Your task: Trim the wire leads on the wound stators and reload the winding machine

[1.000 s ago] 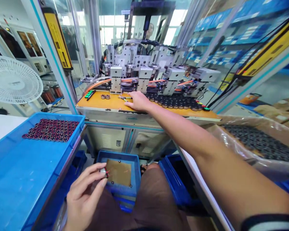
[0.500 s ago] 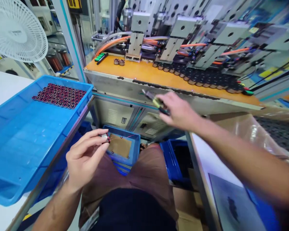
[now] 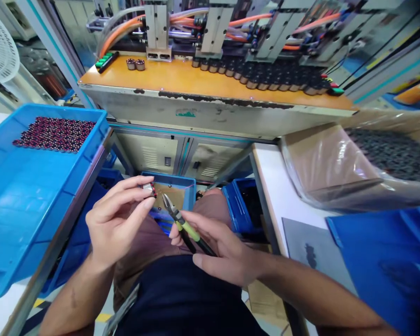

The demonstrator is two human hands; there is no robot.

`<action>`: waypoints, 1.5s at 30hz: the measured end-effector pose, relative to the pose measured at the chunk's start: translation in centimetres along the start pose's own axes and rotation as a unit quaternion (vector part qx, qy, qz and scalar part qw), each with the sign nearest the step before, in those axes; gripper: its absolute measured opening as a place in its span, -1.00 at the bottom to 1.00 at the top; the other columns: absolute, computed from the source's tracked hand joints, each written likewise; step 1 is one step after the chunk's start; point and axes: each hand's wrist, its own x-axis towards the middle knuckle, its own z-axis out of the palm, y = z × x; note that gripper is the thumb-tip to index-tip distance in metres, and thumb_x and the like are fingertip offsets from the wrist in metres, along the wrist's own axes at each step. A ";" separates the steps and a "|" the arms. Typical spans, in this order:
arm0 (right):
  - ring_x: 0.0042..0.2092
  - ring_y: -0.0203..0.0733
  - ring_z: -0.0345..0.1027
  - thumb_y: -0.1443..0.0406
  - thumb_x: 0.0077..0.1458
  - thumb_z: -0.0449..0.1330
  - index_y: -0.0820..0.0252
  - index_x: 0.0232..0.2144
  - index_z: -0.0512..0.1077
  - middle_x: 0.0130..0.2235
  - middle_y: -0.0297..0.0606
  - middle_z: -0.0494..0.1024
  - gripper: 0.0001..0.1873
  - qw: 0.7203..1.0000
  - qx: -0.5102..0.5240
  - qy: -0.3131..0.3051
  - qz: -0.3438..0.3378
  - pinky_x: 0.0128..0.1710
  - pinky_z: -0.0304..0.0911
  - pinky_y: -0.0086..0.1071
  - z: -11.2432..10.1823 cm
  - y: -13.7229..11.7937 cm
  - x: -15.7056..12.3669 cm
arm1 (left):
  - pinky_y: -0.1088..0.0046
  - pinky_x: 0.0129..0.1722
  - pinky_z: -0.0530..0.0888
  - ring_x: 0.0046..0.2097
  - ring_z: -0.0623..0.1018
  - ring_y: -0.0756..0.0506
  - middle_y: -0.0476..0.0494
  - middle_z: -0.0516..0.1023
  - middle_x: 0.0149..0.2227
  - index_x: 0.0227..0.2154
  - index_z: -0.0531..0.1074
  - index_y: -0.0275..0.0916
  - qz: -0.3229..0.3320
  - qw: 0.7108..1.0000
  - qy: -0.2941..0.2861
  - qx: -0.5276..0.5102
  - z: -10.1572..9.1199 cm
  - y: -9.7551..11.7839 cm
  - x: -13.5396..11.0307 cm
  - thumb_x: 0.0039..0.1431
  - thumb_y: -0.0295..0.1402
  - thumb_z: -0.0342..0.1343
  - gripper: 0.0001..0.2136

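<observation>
Between the thumb and fingertips of my left hand (image 3: pixel 117 224) is a small wound motor core (image 3: pixel 149 188), silvery on its side with red and black at the end. Fine wire seems to trail from it to the right. My right hand (image 3: pixel 220 247) is closed round the green-and-black handles of a pair of cutting pliers (image 3: pixel 187 228). The pliers' jaws point up and left, close to the core but apart from it. Below both hands, a blue bin (image 3: pixel 192 193) with a brown bottom holds a few small bits.
A blue tray (image 3: pixel 31 196) at left carries rows of similar red-and-black cores (image 3: pixel 58 134). Ahead, an orange machine ledge (image 3: pixel 168 79) bears dark cylindrical parts (image 3: pixel 266 77). A plastic-lined carton (image 3: pixel 315 163) stands right, beside a blue bin (image 3: pixel 381 252).
My right hand has brought the pliers down and left from near the machine ledge to beside the core. My left hand still holds the core. The view has shifted right and downward.
</observation>
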 end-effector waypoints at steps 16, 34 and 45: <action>-0.24 -0.32 0.32 0.39 0.25 0.12 -0.02 0.34 0.12 -0.11 -0.17 0.40 -0.35 0.999 0.022 0.027 0.000 -0.20 0.36 -0.32 0.7 0.1 0.8 | 0.37 -0.12 0.61 -0.05 0.65 -0.12 -0.11 0.67 -0.10 -0.23 0.61 -0.16 0.011 1.000 -0.004 -0.005 -0.5 -0.4 -0.7 0.04 -0.64 0.30 -0.72; -0.22 -0.37 0.31 0.49 0.23 0.14 -0.13 0.31 0.16 -0.11 -0.26 0.40 -0.31 0.993 0.029 0.055 0.097 -0.17 0.32 -0.38 -0.2 -0.6 -0.4 | 0.29 -0.13 0.67 0.00 0.59 -0.14 -0.24 0.43 0.09 -0.04 0.40 -0.20 0.139 0.987 -0.042 -0.064 -1.8 -2.4 -1.0 -0.16 -0.83 0.31 -0.39; -0.03 -0.21 0.37 0.43 0.27 0.10 -0.12 0.36 0.06 0.04 -0.14 0.39 -0.30 0.997 0.046 -0.006 0.055 0.02 0.35 -0.10 0.5 -1.4 -0.8 | 0.05 0.01 0.63 -0.05 0.63 -0.17 -0.19 0.61 -0.06 0.03 0.35 -0.23 0.146 0.979 -0.027 -0.137 -1.5 -3.0 -1.4 -0.21 -0.91 0.26 -0.28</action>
